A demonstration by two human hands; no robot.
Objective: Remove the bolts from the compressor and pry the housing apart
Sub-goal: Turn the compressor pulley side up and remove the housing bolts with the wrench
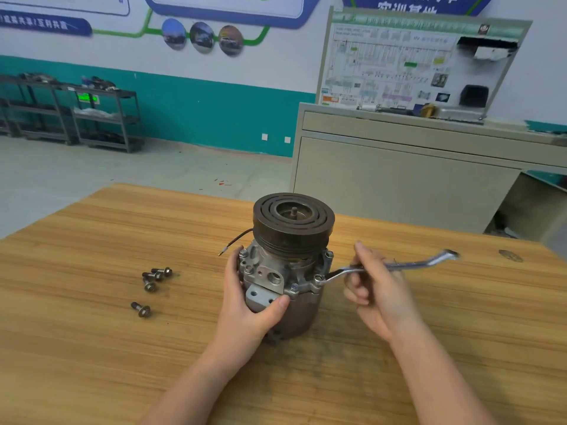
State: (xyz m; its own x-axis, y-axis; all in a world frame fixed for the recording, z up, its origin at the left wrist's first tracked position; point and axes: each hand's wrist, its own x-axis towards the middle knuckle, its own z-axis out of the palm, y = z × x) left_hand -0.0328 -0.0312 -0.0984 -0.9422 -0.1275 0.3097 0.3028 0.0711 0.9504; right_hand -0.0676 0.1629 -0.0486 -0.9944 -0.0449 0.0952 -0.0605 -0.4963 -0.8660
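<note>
— Wood-grain laminate forms the table (92, 348). Where does the compressor (290, 271) stand?

— Upright near the table's middle, its dark grooved pulley (293, 220) on top, cast grey housing below, smooth brown lower shell.

— Hand positions?

— Left hand (245, 302) wraps the housing's left side, thumb pressed on the flat mounting lug. Right hand (372, 289) pinches the shank of a bright steel ring wrench (389, 266); its near ring sits on a bolt (317, 280) at the flange.

— Loose hardware?

— Four flanged bolts (152, 285) lie well left of the compressor, three clustered, one apart.

— Anything obscured?

— The compressor's base behind the left wrist, and the wrench's far end, which is blurred. A black wire (236, 240) curls out leftward.
</note>
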